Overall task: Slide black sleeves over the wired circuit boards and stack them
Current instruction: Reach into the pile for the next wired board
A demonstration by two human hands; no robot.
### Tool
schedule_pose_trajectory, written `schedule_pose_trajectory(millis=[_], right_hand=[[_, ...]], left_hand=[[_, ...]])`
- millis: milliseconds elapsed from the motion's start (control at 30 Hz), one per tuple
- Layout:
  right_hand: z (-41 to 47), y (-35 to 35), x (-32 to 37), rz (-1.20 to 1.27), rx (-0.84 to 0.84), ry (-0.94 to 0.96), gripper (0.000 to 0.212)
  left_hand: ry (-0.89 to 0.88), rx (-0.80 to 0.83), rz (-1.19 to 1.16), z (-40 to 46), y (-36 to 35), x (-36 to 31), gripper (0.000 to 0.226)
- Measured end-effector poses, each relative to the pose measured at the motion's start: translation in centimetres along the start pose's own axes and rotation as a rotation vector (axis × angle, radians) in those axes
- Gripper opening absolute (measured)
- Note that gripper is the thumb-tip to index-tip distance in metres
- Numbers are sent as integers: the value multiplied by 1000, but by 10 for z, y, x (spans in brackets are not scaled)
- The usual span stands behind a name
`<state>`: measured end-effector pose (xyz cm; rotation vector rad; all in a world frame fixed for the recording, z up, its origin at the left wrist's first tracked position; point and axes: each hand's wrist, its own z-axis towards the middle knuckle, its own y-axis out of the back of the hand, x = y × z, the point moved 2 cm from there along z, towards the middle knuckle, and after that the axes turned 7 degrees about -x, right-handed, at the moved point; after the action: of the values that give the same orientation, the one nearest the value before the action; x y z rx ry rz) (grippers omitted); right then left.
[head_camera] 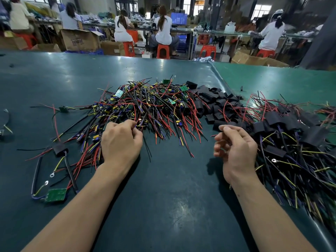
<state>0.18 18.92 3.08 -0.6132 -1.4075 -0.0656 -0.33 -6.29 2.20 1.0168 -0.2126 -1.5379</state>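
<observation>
Done: a large sleeved stack (pixel 294 135) is seen right.
Left: a big unsleeved pile (pixel 145 104) remains, centre.
Left hand (pixel 121 140): fingers curled among wires; a grip cannot be told.
Right hand (pixel 236 148): loosely curled, nothing held.

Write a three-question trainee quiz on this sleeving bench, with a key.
1. True or false: the left hand reaches into the pile of unsleeved boards.
2. On which side of the loose black sleeves lies the sleeved stack: A left, B right?
3. Fill in: the right hand holds ____ that can be seen.

Key: 1 true. 2 B. 3 nothing.
</observation>
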Motion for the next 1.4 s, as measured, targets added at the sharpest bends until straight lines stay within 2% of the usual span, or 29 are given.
schedule_pose_trajectory(millis=[133, 233, 267, 333, 400, 433, 500, 567, 667, 733, 867, 933, 1000, 1067, 1133, 1200, 1267, 1300, 1333, 1367, 1400], right_hand=[[0, -3, -4, -53, 52, 24, 19], [-1, -3, -11, -183, 109, 100, 18], [-1, -4, -15, -327, 130, 191, 17], [-2, -7, -23, -821, 215, 432, 11], [-6, -14, -32, -1277, 305, 529, 37], [-7, -17, -35, -1372, 326, 537, 42], [-11, -23, -36, -1419, 332, 582, 32], [-9, -22, -34, -1334, 301, 637, 20], [-12, -19, -25, -833, 304, 703, 16], [-22, -20, -14, -581, 279, 794, 17], [-37, -20, -4, -260, 313, 966, 17], [-39, -17, -4, -158, 318, 963, 18], [-42, -17, -1, -108, 249, 894, 13], [-40, -18, 1, -1, 135, 734, 11], [-32, -17, 2, 106, 10, 544, 11], [-21, -13, 0, 185, -17, 314, 22], [-15, -13, -4, 181, 125, 118, 59], [-16, -16, -7, 109, 223, 60, 80], [-19, -19, -13, 1, 326, 39, 90], [-24, -24, -18, -111, 429, 43, 86], [-29, -28, -24, -203, 503, 63, 70]], left_hand=[[-17, 68, 97, -3, -3, 1, 29], [-64, 92, 111, -2, -6, 2, 26], [-72, 68, 77, -2, -5, 2, 23], [-68, 18, 18, -1, -3, 2, 19], [-74, -6, 10, -1, -1, 1, 17], [-88, -19, 20, -2, 0, 0, 16], [-132, -46, 19, -4, 0, -4, 17], [-191, -60, -31, -6, -2, -9, 16], [-285, -68, -124, -10, -3, -16, 12], [-317, -45, -201, -11, -3, -18, 17], [-508, 237, -372, -17, -3, -26, 53], [-611, 364, -429, -24, -3, -34, 50], [-679, 429, -483, -31, -4, -39, 33], [-701, 464, -494, -34, -6, -41, 19], [-669, 466, -499, -33, -7, -40, 15], [-605, 423, -515, -31, -6, -39, 18], [-547, 294, -541, -29, -2, -39, 21], [-530, 213, -557, -27, 0, -38, 22], [-527, 135, -572, -26, 2, -38, 23], [-540, 61, -577, -25, 5, -37, 23], [-573, -1, -569, -25, 6, -37, 24]])
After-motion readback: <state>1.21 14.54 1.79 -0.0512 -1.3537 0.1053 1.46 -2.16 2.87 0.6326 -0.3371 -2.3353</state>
